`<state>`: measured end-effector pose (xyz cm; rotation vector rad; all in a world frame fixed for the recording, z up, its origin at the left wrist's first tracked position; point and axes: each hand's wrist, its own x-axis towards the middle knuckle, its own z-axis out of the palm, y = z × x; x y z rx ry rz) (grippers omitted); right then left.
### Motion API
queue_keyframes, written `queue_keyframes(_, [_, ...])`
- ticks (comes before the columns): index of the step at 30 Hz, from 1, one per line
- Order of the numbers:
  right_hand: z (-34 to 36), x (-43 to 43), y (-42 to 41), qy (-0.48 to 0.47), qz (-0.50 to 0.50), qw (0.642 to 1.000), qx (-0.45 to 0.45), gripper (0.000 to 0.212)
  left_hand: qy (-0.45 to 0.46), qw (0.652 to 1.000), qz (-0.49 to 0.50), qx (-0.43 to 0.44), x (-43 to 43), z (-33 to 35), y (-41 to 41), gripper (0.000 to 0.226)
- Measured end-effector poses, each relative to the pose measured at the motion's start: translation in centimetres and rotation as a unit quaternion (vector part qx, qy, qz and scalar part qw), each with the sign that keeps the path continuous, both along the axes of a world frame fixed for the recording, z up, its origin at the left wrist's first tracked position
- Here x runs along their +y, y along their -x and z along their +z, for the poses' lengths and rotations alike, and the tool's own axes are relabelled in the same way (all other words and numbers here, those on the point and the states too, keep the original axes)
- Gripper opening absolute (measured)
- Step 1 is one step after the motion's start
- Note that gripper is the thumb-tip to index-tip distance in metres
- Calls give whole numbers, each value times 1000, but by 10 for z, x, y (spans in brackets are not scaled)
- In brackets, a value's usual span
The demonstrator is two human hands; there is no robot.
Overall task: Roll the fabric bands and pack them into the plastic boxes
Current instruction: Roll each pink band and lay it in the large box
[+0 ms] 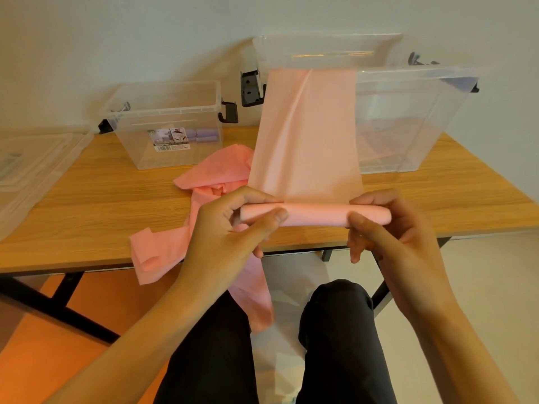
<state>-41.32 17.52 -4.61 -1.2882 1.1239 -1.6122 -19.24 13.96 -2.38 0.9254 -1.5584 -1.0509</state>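
Both hands, left hand (233, 225) & right hand (388, 228), clamped on pink band (315, 215), partly rolled; purple rolls (204, 135) already in small box (163, 112), loose pink bands (215, 170) left.

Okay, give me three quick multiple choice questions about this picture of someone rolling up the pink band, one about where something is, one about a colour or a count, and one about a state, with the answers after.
1. Where does the unrolled end of the pink band go?
A. Up over the rim of the large clear box
B. Into the small clear box
C. Flat under a lid

2. What colour are the rolls in the small clear box?
A. Pink
B. Pale purple
C. Green

3. What state is the band between the left hand and right hand?
A. Fully rolled
B. Partly rolled
C. Not started

Answers: 1 A, it hangs from that box's rim. 2 B, lilac shows through the wall. 3 B, a short roll with a long flat tail.
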Motion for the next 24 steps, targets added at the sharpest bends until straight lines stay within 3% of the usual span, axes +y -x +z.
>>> queue_keyframes(4, [-1,4,0,21,-30,999,-6,27,-6,1000,-22,-3,0,2,1,8])
queue_keyframes(9, [0,9,3,57,-72,995,-27,26,-11,998,-60,-11,-1,-2,2,25])
queue_keyframes(16, [1,11,5,38,-64,997,1,20,15,999,-41,-9,2,-6,4,20])
queue_keyframes(20, [3,13,6,46,-32,998,20,30,7,1000,-28,5,1,-3,2,13])
queue_keyframes(24, [5,13,7,53,-40,997,33,21,4,1000,-28,13,2,-2,0,23])
